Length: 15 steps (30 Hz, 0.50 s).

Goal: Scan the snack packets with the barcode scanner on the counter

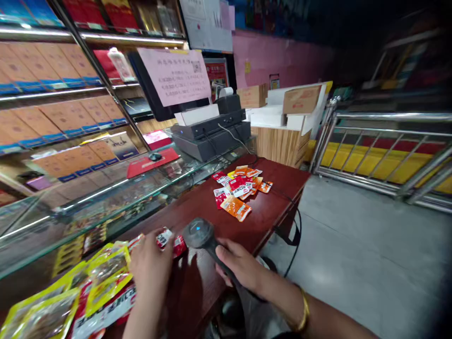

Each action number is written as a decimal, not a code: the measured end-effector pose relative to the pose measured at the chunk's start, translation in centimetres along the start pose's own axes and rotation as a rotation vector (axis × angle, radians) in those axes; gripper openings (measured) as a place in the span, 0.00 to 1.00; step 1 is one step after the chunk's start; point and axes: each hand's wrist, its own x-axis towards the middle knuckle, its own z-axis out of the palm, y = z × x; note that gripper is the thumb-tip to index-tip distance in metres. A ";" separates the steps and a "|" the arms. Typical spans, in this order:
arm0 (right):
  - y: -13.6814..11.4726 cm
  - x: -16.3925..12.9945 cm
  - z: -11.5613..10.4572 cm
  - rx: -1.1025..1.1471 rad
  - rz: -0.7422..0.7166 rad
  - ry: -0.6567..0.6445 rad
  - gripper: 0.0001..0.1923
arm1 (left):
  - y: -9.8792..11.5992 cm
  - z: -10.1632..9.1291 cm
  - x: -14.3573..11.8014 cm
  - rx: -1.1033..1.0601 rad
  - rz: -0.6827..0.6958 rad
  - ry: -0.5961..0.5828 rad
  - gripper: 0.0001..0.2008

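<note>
Nearest to me, my left hand point(150, 270) is pinched on a small red and white packet point(169, 240) at the near end of the dark red table point(268, 207), fingers closed over its near edge; my right hand point(240, 268) is wrapped tight round the handle of the black barcode scanner point(202, 235), whose head sits just right of the packet and looks to tilt down toward it. To do this well, I judge the packet wants to lie flat with its printed code up and clear of my fingers; the scanner's window should face it squarely, held steady and not too close; the motion blur on my left hand suggests I should slow down. At my lower left lies a loose heap of yellow snack bags point(106, 273), overlapping one another. Farther along the table a pile of red and orange sachets point(238, 190) sits well apart from my hands. Beside the table the glass display case point(106, 197) holds goods I cannot make out through the reflections; beyond it the till printer point(212, 129) stands, and the cardboard boxes point(302, 99) behind are shut, contents hidden.
</note>
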 end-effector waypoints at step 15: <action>-0.3 -3.6 -10.1 0.114 -0.115 0.352 0.31 | 19.4 6.9 -0.3 0.084 0.163 -0.296 0.19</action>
